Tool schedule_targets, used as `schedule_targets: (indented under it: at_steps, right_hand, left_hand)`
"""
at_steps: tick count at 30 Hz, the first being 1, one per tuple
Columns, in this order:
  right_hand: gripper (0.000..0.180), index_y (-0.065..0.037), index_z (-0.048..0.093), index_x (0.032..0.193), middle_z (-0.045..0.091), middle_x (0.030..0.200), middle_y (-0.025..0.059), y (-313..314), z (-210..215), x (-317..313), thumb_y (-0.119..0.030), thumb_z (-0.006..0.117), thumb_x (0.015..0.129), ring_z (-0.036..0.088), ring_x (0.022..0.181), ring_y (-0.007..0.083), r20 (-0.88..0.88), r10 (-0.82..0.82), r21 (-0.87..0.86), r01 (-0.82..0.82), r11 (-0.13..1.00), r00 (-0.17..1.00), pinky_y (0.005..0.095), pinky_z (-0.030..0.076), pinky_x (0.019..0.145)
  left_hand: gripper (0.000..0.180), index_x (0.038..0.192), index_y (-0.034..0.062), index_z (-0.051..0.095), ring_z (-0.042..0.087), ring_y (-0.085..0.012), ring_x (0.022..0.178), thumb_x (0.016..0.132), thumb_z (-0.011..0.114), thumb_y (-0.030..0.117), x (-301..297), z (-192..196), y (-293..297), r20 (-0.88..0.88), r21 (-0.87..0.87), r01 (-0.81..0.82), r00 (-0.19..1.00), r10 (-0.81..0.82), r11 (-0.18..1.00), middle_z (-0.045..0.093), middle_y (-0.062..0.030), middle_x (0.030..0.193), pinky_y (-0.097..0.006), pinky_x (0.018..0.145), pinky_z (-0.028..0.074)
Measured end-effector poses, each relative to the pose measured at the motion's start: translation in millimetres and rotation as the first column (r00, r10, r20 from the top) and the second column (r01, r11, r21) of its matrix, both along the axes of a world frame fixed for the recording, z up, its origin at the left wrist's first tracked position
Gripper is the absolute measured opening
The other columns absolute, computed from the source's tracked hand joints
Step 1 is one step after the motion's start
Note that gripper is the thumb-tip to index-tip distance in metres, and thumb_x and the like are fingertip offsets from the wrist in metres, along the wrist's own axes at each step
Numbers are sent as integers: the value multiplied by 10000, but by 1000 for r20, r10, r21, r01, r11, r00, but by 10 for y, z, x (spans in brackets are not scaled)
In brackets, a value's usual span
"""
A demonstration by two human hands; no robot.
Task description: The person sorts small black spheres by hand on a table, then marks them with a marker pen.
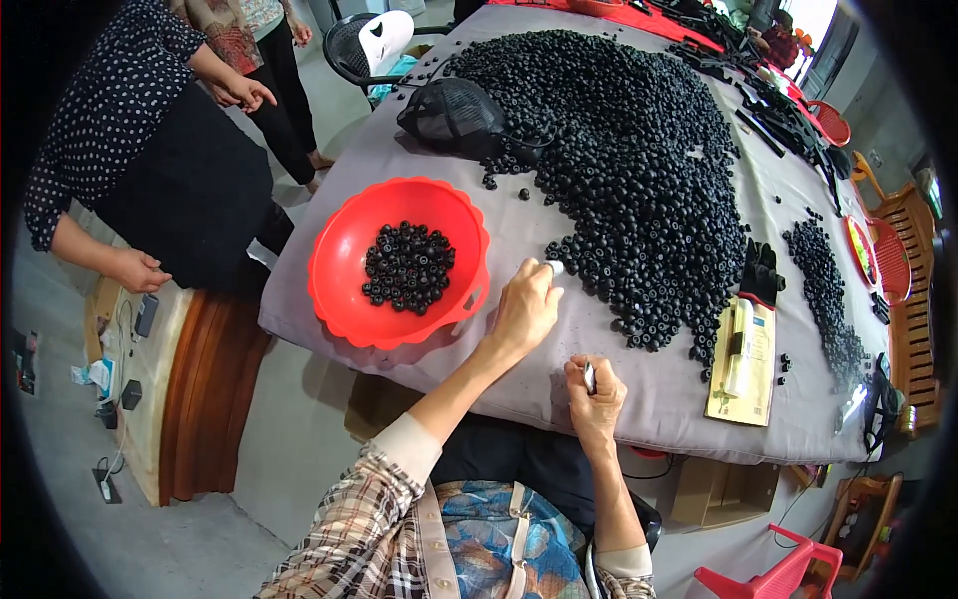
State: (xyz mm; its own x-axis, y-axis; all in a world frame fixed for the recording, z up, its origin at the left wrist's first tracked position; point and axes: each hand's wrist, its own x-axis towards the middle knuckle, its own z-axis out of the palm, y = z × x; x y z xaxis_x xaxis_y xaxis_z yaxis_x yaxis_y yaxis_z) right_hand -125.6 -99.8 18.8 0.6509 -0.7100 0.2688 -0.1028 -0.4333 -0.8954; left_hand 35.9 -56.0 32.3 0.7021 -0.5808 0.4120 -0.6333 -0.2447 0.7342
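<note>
A broad pile of small black ring-shaped pieces [639, 190] covers much of the cloth-covered table [479, 374]. My left hand [524, 311] is at the pile's near edge, its fingers curled and a white cover on one fingertip; whatever they pinch is hidden. Closer to the table's front edge, my right hand [597, 399] is closed around a small metal tool [589, 377], of which only a short shiny part shows. Left of my left hand sits a red scalloped plastic bowl [339, 250], with a heap of the same black pieces [409, 265] inside.
A black mesh bag [454, 118] rests against the pile's left side. To the right lie a yellow packet [743, 374], a black glove [761, 272] and a smaller strip of black pieces [820, 270]. Two people stand at the left, one in a dotted top [120, 110]. A pink stool [773, 569] stands below right.
</note>
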Motion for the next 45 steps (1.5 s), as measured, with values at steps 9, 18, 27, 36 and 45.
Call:
schedule_targets:
  at_steps: [9, 18, 27, 36, 45]
  right_hand:
    - [103, -31, 586, 805, 587, 663, 124, -3, 16, -1, -81, 669, 771, 568, 565, 232, -17, 15, -23, -15, 1000, 1000, 306, 443, 543]
    - [111, -33, 583, 810, 587, 659, 123, -16, 9, 9, -81, 674, 768, 562, 551, 223, -10, 10, -41, -11, 999, 1000, 303, 442, 532]
    - [119, -20, 593, 912, 526, 636, 5, 18, 25, 29, 5, 582, 797, 444, 567, 63, 139, -29, 53, 22, 998, 990, 224, 384, 525]
    - [356, -18, 583, 1104, 554, 738, 27, -38, 4, 34, 56, 547, 758, 487, 648, 84, 51, 67, -62, -63, 996, 996, 220, 419, 598]
    - [243, -23, 607, 1001, 552, 738, 35, -30, 28, 17, 35, 606, 765, 475, 619, 102, 34, 28, -69, -26, 997, 999, 238, 390, 548]
  left_hand:
    - [247, 963, 14, 524, 570, -372, 835, 760, 639, 97, 283, -168, -410, 66, 257, -126, 991, 113, 958, 502, -179, 949, -444, 721, 476]
    - [164, 970, -5, 553, 569, -184, 646, 856, 541, 112, 194, -271, -152, -227, -58, 8, 974, -21, 998, 580, -90, 771, -295, 569, 478]
    - [193, 1079, 32, 570, 494, -25, 611, 926, 479, 108, -541, -232, 262, -759, -394, 227, 467, -455, 891, 583, 19, 741, -180, 544, 429]
    - [200, 1057, 27, 544, 513, -24, 603, 891, 569, 134, -449, -250, 299, -774, -527, 225, 270, -572, 819, 622, 2, 791, -173, 518, 421]
    - [203, 1040, 16, 585, 568, -82, 601, 856, 605, 98, -328, -171, 349, -828, -544, 234, 3, -560, 806, 636, -51, 776, -193, 544, 470]
